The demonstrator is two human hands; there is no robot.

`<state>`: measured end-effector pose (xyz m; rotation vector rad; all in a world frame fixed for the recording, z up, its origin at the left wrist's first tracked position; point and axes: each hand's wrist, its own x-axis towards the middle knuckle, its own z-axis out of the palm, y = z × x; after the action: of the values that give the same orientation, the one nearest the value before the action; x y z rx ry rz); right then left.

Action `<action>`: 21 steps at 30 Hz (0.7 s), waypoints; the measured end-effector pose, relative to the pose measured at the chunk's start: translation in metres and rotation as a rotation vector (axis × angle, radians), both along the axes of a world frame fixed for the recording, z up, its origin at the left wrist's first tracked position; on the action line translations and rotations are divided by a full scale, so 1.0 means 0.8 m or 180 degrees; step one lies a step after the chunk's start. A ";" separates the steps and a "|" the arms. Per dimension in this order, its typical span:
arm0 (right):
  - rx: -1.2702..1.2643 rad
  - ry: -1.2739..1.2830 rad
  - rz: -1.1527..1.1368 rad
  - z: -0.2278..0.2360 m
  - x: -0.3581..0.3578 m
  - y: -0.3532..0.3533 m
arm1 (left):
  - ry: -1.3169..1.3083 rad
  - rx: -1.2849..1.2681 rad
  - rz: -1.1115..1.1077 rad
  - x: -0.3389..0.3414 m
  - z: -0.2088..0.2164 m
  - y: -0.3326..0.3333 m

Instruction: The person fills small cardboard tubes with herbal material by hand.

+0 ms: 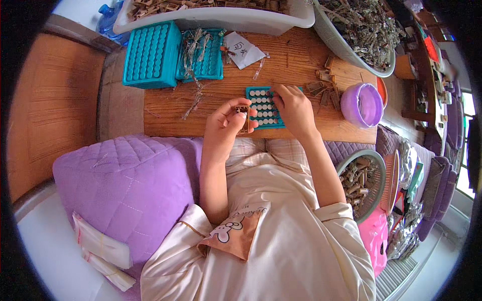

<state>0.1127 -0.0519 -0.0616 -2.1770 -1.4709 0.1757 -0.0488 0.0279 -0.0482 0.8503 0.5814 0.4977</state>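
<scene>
Near the front edge of the wooden table, my left hand [224, 123] is closed around a small brown rectangular piece [245, 125], with the thumb lying across it. Just to the right lies a teal tray [273, 126] holding rows of white round pieces [259, 107]. My right hand [296, 109] reaches over the tray's right side, fingers bent down and drawn together at it. Whatever those fingertips grip, if anything, is hidden. The hand also covers part of the rows.
Stacked teal trays [150, 55] and a teal tray with wire bundles [213, 65] stand at the back left. Brown pieces [325, 89] lie near a purple bowl [351, 108]. Large tubs [221, 17] line the back. A basket [380, 173] sits at the right.
</scene>
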 end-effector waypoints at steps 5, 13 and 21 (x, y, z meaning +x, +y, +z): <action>0.0099 0.0019 -0.0049 0.004 -0.004 -0.004 | 0.0038 0.0105 -0.0091 -0.002 0.006 0.000; 0.1098 0.1765 -0.0276 0.089 -0.065 -0.001 | -0.0153 0.0070 -0.0268 -0.008 0.015 -0.003; 0.1548 0.0328 0.0541 0.070 -0.063 -0.005 | -0.0410 -0.0278 -0.0321 -0.002 0.024 -0.014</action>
<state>0.0623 -0.0557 -0.0052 -1.6354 -1.4591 -0.0139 -0.0507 0.0166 -0.0290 0.7548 0.4367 0.4287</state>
